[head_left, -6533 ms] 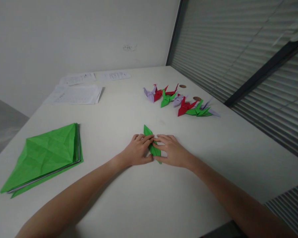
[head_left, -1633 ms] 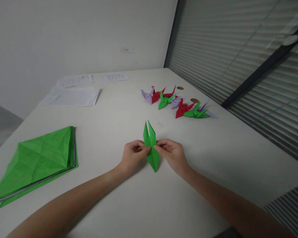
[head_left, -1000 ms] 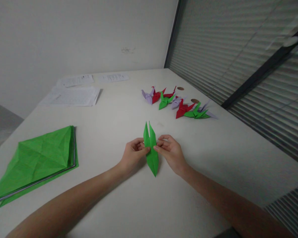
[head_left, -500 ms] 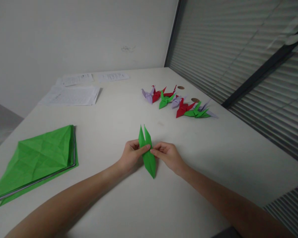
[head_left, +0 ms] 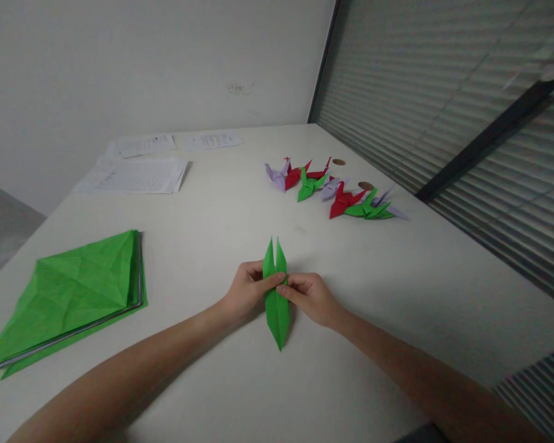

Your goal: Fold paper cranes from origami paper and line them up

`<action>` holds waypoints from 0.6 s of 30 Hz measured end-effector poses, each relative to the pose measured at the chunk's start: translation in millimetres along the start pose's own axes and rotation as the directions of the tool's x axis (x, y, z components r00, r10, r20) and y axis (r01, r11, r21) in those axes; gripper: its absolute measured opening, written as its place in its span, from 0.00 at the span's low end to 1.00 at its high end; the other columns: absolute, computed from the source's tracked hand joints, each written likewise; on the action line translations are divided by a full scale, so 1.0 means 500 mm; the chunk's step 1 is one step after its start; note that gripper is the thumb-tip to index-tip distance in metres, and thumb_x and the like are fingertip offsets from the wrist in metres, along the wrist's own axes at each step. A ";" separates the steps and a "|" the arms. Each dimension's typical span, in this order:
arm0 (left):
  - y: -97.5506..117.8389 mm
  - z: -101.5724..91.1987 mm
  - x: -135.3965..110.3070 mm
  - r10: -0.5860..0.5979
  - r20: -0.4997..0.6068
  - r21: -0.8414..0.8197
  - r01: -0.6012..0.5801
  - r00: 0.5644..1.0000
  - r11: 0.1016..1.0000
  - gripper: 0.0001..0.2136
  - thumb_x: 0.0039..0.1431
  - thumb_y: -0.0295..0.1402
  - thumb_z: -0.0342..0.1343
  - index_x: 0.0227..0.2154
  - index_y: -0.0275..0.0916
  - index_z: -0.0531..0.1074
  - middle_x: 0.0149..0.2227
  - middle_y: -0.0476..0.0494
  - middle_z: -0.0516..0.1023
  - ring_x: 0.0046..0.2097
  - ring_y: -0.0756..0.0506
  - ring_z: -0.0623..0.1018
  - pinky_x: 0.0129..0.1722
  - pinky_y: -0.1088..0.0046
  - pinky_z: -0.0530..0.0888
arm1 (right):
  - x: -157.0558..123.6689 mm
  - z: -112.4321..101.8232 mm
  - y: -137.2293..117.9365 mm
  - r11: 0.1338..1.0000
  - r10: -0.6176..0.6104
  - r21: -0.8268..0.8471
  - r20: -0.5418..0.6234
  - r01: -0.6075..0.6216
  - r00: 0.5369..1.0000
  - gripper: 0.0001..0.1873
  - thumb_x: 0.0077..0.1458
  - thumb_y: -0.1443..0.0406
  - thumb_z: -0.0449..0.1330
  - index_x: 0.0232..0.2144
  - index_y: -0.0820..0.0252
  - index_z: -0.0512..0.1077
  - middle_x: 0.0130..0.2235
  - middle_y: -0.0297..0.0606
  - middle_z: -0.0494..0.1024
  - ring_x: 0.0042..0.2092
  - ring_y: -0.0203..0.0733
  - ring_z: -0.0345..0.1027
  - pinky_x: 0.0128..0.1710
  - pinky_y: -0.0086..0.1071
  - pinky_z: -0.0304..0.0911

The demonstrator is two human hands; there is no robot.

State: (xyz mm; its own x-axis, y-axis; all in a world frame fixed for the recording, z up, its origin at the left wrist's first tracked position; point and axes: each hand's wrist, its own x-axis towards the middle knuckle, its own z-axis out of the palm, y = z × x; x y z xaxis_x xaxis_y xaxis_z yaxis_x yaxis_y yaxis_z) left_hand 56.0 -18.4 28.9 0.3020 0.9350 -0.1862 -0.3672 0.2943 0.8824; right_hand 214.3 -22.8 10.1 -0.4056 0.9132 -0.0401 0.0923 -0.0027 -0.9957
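Note:
A folded green origami paper (head_left: 277,314) is held just above the white table, its two split points facing away from me and one point facing me. My left hand (head_left: 253,286) pinches its left edge, thumb on top and fingers behind. From the other side, my right hand (head_left: 310,296) grips the right edge with thumb and fingertips. The two thumbs lie close together near the paper's middle; the fingers behind it are partly hidden.
Several red, green and purple paper cranes (head_left: 344,200) sit in a row at the back right, near the blinds (head_left: 443,111). At left lies a stack of creased green sheets (head_left: 78,280). Printed papers (head_left: 136,176) rest at the back left of the table (head_left: 207,221).
The folded green paper has turned more upright in view, its near point swinging left and toward me. Both hands still hold it and have shifted slightly toward me.

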 end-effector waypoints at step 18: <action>-0.004 -0.011 0.012 0.020 -0.139 -0.051 -0.027 0.990 0.998 0.15 0.41 0.40 0.71 0.26 0.32 0.80 0.22 0.47 0.73 0.23 0.54 0.68 0.23 0.77 0.63 | -0.008 0.004 0.006 0.999 0.028 -0.019 0.100 -0.026 0.995 0.24 0.51 0.49 0.62 0.15 0.59 0.64 0.17 0.28 0.59 0.21 0.31 0.51 0.20 0.28 0.48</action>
State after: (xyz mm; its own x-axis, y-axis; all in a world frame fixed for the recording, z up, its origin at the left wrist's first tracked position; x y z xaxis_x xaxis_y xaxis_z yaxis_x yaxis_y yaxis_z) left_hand 53.8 -12.0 23.8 0.1691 0.9591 -0.2271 -0.4195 0.2786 0.8640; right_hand 214.6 -27.3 7.2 -0.4921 0.8672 -0.0759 0.1202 -0.0187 -0.9926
